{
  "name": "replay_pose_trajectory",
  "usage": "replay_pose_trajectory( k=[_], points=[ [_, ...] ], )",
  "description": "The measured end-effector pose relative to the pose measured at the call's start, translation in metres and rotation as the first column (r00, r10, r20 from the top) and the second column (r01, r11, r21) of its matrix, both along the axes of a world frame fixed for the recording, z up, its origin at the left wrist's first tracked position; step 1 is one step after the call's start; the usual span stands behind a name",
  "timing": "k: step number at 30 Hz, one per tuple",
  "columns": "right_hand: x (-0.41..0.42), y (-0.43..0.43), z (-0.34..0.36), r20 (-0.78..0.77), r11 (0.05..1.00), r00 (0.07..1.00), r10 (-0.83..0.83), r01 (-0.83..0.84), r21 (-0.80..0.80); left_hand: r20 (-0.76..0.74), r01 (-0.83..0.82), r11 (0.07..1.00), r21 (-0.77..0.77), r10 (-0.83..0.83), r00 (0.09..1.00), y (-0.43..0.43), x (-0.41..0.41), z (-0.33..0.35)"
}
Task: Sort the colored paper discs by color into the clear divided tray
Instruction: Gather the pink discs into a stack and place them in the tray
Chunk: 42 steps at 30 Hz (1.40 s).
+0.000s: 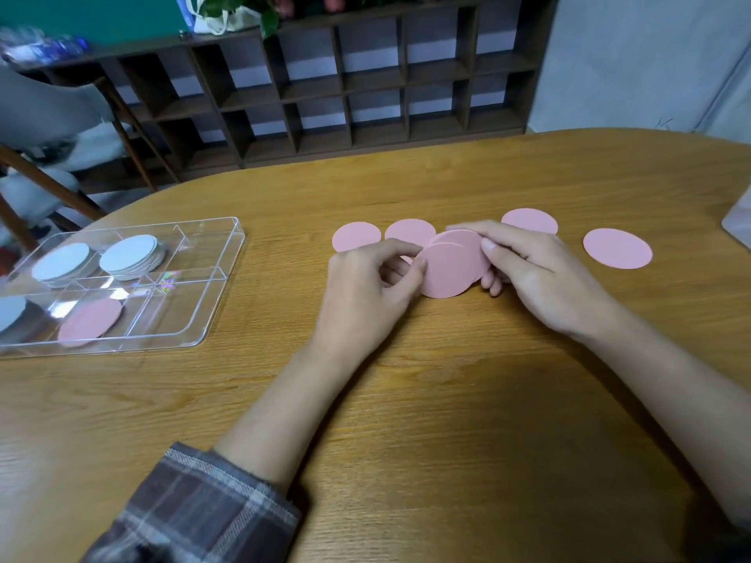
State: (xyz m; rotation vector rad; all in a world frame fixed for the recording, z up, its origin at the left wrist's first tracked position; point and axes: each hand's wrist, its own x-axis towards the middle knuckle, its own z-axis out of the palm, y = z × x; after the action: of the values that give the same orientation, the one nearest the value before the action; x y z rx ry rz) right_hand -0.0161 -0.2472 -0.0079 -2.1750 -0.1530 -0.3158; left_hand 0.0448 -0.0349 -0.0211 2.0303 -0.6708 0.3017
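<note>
Pink discs [447,274] pinched between left hand [365,290] and right hand [540,274].

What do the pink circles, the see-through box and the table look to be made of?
Pink discs: thin matte paper or card, lying flat without shine. Tray: clear hard plastic, probably acrylic, with glossy edges and a rainbow glint. Table: wood or wood-look laminate, grain visible, satin sheen.

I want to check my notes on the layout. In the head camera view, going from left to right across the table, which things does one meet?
Clear divided tray → left hand → pink discs held in both hands → right hand → lone pink disc. I leave out the three loose pink discs behind the hands, which overlap them.
</note>
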Motion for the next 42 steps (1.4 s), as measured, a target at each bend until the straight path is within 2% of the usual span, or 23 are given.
replay_pose_trajectory(
  k=[4,8,10,12,15,17,27,34,38,42],
  points=[
    [0.000,0.002,-0.004,-0.008,0.995,0.999,0.034,-0.035,-0.097,-0.064,-0.025,0.999,-0.021,0.023,0.998,0.001,0.001,0.001],
    [0.001,0.004,-0.004,0.013,0.977,1.000,0.008,-0.005,-0.214,-0.047,-0.009,1.000,0.010,0.010,0.999,0.001,0.002,0.000],
    [0.000,0.004,-0.003,0.025,0.977,1.000,-0.007,0.013,-0.215,0.008,-0.016,0.996,0.087,0.015,1.000,0.004,0.005,0.000],
    [-0.001,0.002,-0.003,0.022,0.979,0.998,-0.050,0.054,-0.197,0.068,-0.051,0.972,0.228,0.037,0.997,0.010,0.010,-0.001],
    [0.000,-0.003,-0.002,0.020,0.980,0.991,-0.132,0.134,-0.144,0.024,-0.073,0.909,0.410,0.069,0.997,0.018,0.014,-0.003],
    [0.001,-0.005,-0.002,0.017,0.980,0.986,-0.164,0.165,-0.113,0.023,-0.071,0.891,0.448,0.068,0.997,0.019,0.015,-0.003],
    [0.001,-0.005,-0.003,0.018,0.976,0.982,-0.188,0.189,-0.112,0.156,-0.099,0.907,0.410,0.038,0.987,0.016,0.007,0.009],
    [0.001,-0.003,-0.003,0.023,0.980,0.984,-0.178,0.179,-0.089,0.294,-0.062,0.984,0.167,0.010,0.956,0.013,0.006,0.007],
    [0.000,0.000,-0.002,0.025,0.985,0.990,-0.137,0.138,-0.103,0.197,-0.013,0.998,0.064,0.000,0.980,0.007,0.003,0.006],
    [0.000,0.002,-0.003,-0.002,0.997,0.997,-0.072,0.071,-0.037,0.101,0.022,1.000,0.017,-0.024,0.995,0.002,0.001,0.002]
  ],
)
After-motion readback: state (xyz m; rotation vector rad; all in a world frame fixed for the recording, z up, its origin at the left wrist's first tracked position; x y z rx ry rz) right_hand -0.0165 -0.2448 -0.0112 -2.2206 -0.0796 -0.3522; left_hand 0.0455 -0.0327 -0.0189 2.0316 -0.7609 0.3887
